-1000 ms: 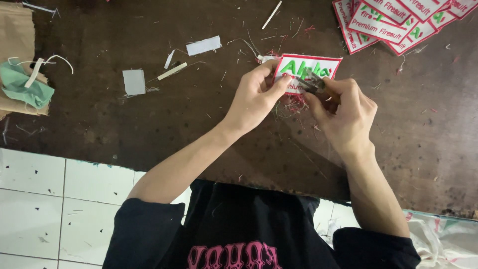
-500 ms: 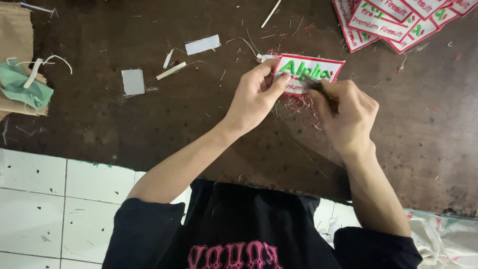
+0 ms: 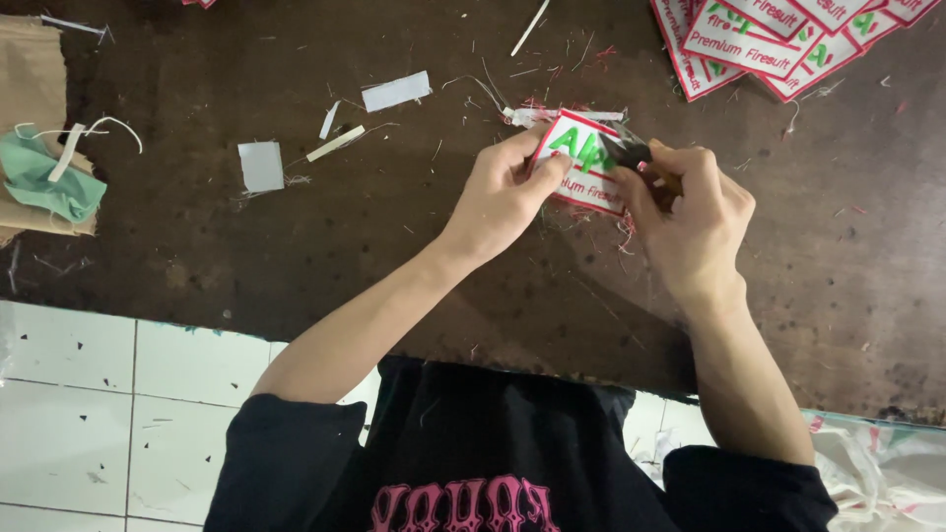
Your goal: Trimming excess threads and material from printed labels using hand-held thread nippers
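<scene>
My left hand (image 3: 503,192) pinches the left edge of a white embroidered patch (image 3: 579,167) with a red border and green lettering, held just above the dark table (image 3: 296,246). My right hand (image 3: 685,212) covers the patch's right part and grips a small dark cutting tool (image 3: 631,153) whose tip lies on the patch face. Red thread ends hang below the patch. The tool's handle is mostly hidden in my fingers.
A pile of similar patches (image 3: 778,39) lies at the top right. White paper scraps (image 3: 396,91) and a grey square (image 3: 261,165) lie left of the hands. A green cloth with cord (image 3: 44,177) sits on brown paper at far left. White tiled floor (image 3: 99,394) below.
The patch has been turned and drawn left, with my right hand now covering more of it. The tool tip has moved up onto the lettering.
</scene>
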